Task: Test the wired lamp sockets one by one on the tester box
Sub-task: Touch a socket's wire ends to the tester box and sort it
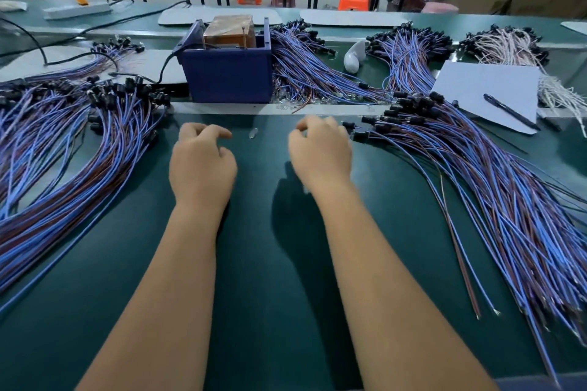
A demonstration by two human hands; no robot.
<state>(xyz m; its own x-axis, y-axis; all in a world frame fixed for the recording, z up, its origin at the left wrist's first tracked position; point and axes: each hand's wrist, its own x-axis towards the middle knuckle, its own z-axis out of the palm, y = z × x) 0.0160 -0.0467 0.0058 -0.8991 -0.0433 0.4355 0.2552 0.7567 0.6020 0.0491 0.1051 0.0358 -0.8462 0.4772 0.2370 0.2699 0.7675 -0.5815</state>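
Hands hover over the bench (260, 263) between sockets, both loosely curled, holding nothing: left hand (203, 165), right hand (320, 152); tester box (227, 73) just beyond; next likely a socket from the right pile (409, 114).

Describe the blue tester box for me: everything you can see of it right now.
The tester box is a dark blue, open-topped bin that looks plastic, standing upright on the green bench just beyond both hands, touched by neither. Inside sits a brownish block wrapped in clear film, with two thin upright metal rods in front of it. A black cable enters at its left side. Wired socket bundles lie against its right.
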